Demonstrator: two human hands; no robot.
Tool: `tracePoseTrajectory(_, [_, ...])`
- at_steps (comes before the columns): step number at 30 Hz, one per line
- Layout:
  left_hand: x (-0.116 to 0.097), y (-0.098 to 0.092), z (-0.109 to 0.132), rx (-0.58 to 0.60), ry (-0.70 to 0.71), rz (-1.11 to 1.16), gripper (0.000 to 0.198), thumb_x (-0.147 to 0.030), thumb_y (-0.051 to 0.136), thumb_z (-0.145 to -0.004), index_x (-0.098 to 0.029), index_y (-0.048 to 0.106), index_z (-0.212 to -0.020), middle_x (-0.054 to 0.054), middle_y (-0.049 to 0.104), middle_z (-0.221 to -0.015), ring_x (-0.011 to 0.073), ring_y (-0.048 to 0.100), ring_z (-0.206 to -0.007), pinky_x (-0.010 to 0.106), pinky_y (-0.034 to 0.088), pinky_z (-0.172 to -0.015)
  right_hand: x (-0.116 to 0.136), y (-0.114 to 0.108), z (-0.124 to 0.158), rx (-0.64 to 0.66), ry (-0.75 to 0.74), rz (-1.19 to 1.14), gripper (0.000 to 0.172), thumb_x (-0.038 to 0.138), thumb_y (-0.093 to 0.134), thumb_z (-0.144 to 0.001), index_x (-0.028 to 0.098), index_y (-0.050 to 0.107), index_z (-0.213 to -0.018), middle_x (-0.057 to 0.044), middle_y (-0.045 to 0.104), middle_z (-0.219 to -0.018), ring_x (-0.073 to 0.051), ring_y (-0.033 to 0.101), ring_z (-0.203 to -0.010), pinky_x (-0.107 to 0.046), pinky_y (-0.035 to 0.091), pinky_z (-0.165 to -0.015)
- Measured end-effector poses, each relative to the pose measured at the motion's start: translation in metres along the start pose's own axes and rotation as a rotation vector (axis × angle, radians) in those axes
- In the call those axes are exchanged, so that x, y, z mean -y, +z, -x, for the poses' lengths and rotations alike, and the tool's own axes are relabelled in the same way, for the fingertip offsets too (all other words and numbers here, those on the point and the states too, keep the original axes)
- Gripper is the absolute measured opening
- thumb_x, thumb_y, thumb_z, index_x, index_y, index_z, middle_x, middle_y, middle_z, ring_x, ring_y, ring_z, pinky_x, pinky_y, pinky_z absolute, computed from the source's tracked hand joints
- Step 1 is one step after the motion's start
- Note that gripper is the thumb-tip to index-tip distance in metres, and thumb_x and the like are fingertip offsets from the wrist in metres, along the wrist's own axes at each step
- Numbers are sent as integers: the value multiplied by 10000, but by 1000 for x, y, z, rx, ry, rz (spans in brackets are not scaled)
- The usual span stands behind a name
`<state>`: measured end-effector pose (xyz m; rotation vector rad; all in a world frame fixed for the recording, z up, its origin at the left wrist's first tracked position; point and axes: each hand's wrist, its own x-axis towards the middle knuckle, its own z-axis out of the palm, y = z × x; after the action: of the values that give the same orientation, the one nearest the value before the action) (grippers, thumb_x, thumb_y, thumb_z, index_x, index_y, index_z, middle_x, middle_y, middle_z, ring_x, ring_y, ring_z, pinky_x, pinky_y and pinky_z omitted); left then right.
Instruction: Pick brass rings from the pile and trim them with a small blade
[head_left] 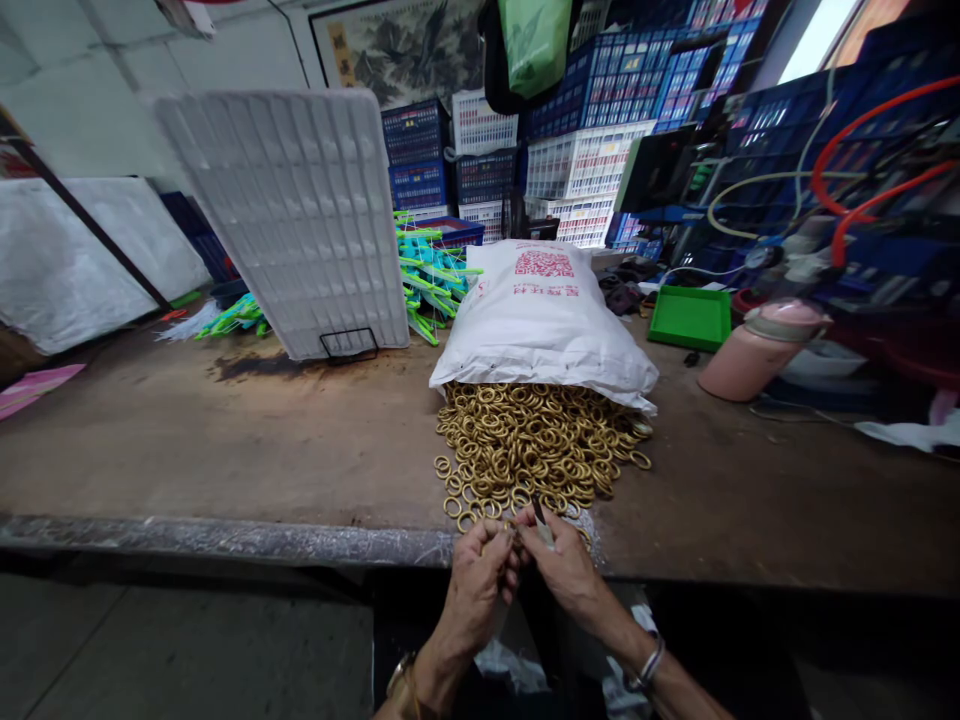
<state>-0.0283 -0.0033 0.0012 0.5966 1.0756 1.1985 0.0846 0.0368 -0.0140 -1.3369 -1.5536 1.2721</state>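
At the workbench [247, 440], the left hand [480, 565] and right hand [566, 570] (this also gripping a blade-like tool [544, 533]) seemingly pinch 1 brass-coloured ring [510, 525], probably trimming, which next calls for steadiness.

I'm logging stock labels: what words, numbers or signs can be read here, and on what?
White sack: red characters below a red QR code; too small to read surely.
Wall picture: characters on its yellow strip; too blurred.
I can read nothing else.

head cam, facing fwd & down, hands [478, 572] close, bench [225, 450] beyond
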Motion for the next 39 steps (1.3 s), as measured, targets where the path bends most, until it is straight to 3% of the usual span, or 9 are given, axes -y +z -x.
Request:
tracePoseTrajectory(5, [-4, -2, 0, -56, 54, -97, 443, -473, 607, -656, -161, 524, -959, -52, 495, -530, 47, 390, -384, 151, 267, -355, 4, -2, -1, 29, 81, -32, 199, 377, 475, -715, 185, 513, -683, 53, 479, -495, -92, 436, -468, -214, 359, -478])
tracePoseTrajectory(11, [-7, -4, -1, 30, 137, -242, 309, -410, 565, -712, -141, 619, -855, -26, 506, -528, 48, 380, -405, 167, 273, -388, 8, 1, 3, 91, 194, -225, 161, 327, 500, -660, 187, 468, -585, 81, 413, -438, -56, 349, -396, -181, 259, -387])
tracePoseTrajectory(16, [-8, -9, -3, 66, 145, -263, 287, -391, 538, -739, -156, 618, -884, -27, 507, -557, 45, 376, -405, 173, 281, -407, 21, -2, 8, 211, 331, -387, 154, 326, 505, -666, 194, 435, -627, 113, 360, -423, -20, 212, -315, -162, 138, -323])
tracePoseTrajectory(22, [-10, -11, -2, 105, 159, -304, 263, -382, 516, -763, -151, 605, -852, -29, 490, -549, 46, 367, -411, 171, 281, -416, 27, -3, 10, 259, 359, -404, 149, 315, 511, -659, 193, 429, -634, 116, 360, -423, -9, 193, -301, -154, 121, -308])
tracePoseTrajectory(28, [-7, -12, -3, 76, 179, -325, 248, -385, 504, -773, -145, 534, -714, -27, 474, -534, 51, 370, -426, 167, 280, -420, 11, 1, 6, 211, 305, -287, 227, 394, 457, -718, 203, 414, -602, 106, 335, -413, -28, 199, -306, -178, 149, -322])
tracePoseTrajectory(33, [-2, -14, -7, 24, 240, -380, 224, -355, 496, -777, -154, 499, -677, -51, 430, -522, 53, 347, -428, 171, 289, -433, 3, -3, 1, 107, 105, -91, 346, 492, 374, -775, 198, 427, -600, 85, 339, -432, -59, 287, -374, -197, 251, -393])
tracePoseTrajectory(39, [-1, -12, -5, 58, 318, -447, 194, -321, 479, -786, -149, 540, -719, -26, 495, -581, 73, 406, -491, 184, 331, -484, 7, -2, 2, 86, -28, 103, 326, 487, 395, -760, 188, 442, -639, 40, 417, -575, -104, 391, -553, -227, 338, -533])
